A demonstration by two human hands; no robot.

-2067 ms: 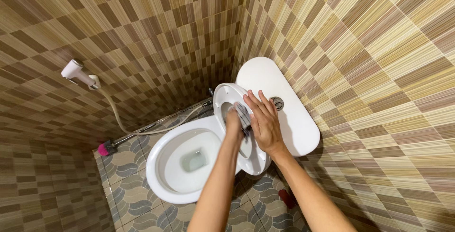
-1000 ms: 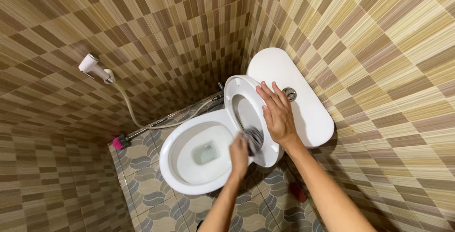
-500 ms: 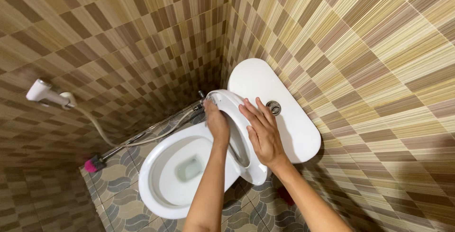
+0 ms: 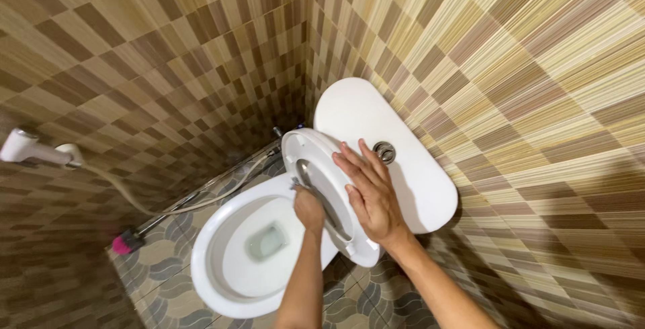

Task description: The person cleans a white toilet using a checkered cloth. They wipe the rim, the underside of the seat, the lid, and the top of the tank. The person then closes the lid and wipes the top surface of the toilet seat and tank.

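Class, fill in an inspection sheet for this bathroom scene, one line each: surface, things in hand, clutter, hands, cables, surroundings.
Surface: patterned grey floor tiles, partly shadowed.
Things in hand: white toilet seat raised upright over the open toilet bowl; a grey cloth lies against the seat's inner side.
Clutter: pink-headed brush on the floor by the wall.
Hands: left hand presses the cloth to the seat; right hand lies flat, fingers spread, on the seat's back.
Cables: no cables; a pale hose runs from the wall-mounted spray head.
Surroundings: brown checked wall tiles; white cistern lid with round flush button.
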